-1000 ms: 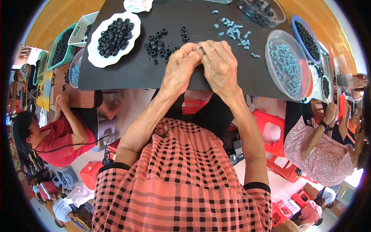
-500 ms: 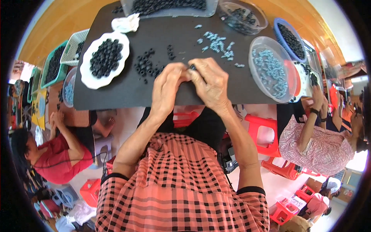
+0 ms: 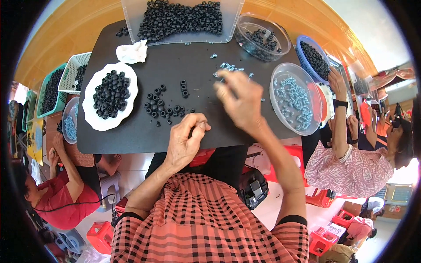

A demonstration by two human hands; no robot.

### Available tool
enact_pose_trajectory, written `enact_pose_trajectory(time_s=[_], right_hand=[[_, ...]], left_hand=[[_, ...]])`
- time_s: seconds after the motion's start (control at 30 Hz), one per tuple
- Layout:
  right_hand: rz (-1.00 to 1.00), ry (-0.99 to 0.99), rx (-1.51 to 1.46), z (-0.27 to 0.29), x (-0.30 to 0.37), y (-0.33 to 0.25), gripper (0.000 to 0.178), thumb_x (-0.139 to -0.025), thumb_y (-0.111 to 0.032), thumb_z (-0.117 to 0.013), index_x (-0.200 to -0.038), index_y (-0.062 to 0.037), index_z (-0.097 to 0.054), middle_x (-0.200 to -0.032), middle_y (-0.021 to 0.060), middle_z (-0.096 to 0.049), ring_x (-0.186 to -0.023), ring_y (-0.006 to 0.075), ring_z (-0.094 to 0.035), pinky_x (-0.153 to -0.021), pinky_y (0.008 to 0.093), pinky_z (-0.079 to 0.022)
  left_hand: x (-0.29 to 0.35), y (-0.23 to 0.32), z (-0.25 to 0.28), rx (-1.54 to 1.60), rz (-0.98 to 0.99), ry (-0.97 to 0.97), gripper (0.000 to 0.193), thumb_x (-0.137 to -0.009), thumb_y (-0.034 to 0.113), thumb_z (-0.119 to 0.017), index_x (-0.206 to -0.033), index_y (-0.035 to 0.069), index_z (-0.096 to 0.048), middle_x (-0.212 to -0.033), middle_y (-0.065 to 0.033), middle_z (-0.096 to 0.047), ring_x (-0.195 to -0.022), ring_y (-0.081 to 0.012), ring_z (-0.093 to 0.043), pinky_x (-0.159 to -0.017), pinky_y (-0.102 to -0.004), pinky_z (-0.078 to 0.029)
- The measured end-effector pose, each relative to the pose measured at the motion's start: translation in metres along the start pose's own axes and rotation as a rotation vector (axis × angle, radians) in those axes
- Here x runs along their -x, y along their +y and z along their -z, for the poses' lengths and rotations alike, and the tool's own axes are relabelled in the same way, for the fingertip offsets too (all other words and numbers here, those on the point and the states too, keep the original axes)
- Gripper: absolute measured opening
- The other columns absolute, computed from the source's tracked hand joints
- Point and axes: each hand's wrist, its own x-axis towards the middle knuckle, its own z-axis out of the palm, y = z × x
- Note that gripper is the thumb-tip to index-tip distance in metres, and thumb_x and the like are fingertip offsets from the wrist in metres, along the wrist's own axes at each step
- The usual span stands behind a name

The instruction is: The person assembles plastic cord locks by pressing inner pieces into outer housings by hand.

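Note:
My left hand (image 3: pixel 187 139) is closed above the near edge of the dark table, thumb pressed against curled fingers; what it holds is hidden. To its upper left lies a loose group of small black knob-like pieces (image 3: pixel 160 105), with a short row of black pieces (image 3: pixel 184 89) farther back. My right hand (image 3: pixel 242 98) hovers over small shiny light-blue coiled pieces (image 3: pixel 230 67), its fingers smeared by motion. On the left, a white scalloped plate (image 3: pixel 90 115) bears a heap of black pieces. A round clear tub (image 3: pixel 316 107) of blue pieces stands right of my right hand.
A clear bin (image 3: pixel 131 17) of black pieces stands at the back, beside a round clear container (image 3: pixel 242 37). Crumpled white tissue (image 3: pixel 132 52) lies back left. A blue basket (image 3: pixel 301 55) holds more black pieces. People work on both sides, one hand (image 3: pixel 337 83) near that basket.
My hands, together half a second ago, have parted. The right moved back and right to the blue pieces; the left stays near the table's front edge. The view has shifted, showing more of the bin.

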Motion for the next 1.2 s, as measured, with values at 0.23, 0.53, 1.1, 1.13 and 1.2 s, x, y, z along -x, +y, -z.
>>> enact_pose_trajectory(time_s=[0.23, 0.53, 1.1, 1.13, 1.2], right_hand=[[-0.157, 0.085, 0.342, 0.055, -0.083, 0.133, 0.024, -0.081, -0.016, -0.070, -0.102, -0.0048, -0.072, -0.079, 0.0131, -0.068, -0.065, 0.0189, -0.064, -0.065, 0.0322, -0.051], [-0.089, -0.067, 0.186, 0.028, -0.080, 0.087, 0.018, -0.086, -0.010, -0.067, -0.102, -0.0020, -0.071, -0.087, 0.0114, -0.071, -0.079, 0.0167, -0.067, -0.074, 0.0293, -0.051], [0.201, -0.655, 0.019, -0.051, -0.017, -0.031, 0.015, -0.078, -0.006, -0.065, -0.093, -0.0015, -0.067, -0.084, 0.0093, -0.063, -0.079, 0.0270, -0.060, -0.072, 0.0375, -0.041], [0.203, -0.654, 0.019, -0.052, -0.017, -0.030, 0.015, -0.078, -0.006, -0.065, -0.093, -0.0015, -0.067, -0.084, 0.0093, -0.063, -0.079, 0.0270, -0.060, -0.072, 0.0375, -0.041], [0.241, -0.641, 0.071, -0.053, -0.017, -0.028, 0.022, -0.077, -0.006, -0.067, -0.098, -0.0024, -0.067, -0.086, 0.0105, -0.063, -0.070, 0.0265, -0.059, -0.073, 0.0367, -0.040]], left_hand=[[-0.003, -0.007, -0.004, 0.035, -0.129, 0.008, 0.010, -0.090, 0.002, -0.052, -0.097, -0.002, -0.058, -0.083, -0.0076, -0.064, -0.074, -0.0145, -0.060, -0.067, -0.0281, -0.047], [-0.001, -0.012, -0.001, 0.104, -0.145, -0.010, 0.008, -0.088, 0.001, -0.055, -0.094, -0.003, -0.058, -0.084, -0.0095, -0.062, -0.079, -0.0171, -0.061, -0.070, -0.0302, -0.049], [0.019, -0.015, -0.001, 0.058, -0.328, -0.091, 0.005, -0.084, 0.000, -0.057, -0.087, -0.003, -0.055, -0.082, -0.0135, -0.056, -0.078, -0.0313, -0.056, -0.076, -0.0406, -0.046], [0.019, -0.015, 0.000, 0.057, -0.330, -0.090, 0.005, -0.084, 0.000, -0.057, -0.087, -0.003, -0.055, -0.082, -0.0135, -0.056, -0.078, -0.0313, -0.056, -0.076, -0.0406, -0.046], [0.020, -0.015, 0.001, 0.061, -0.295, -0.109, 0.004, -0.084, 0.000, -0.055, -0.087, -0.003, -0.055, -0.082, -0.0131, -0.057, -0.079, -0.0303, -0.056, -0.075, -0.0400, -0.047]])
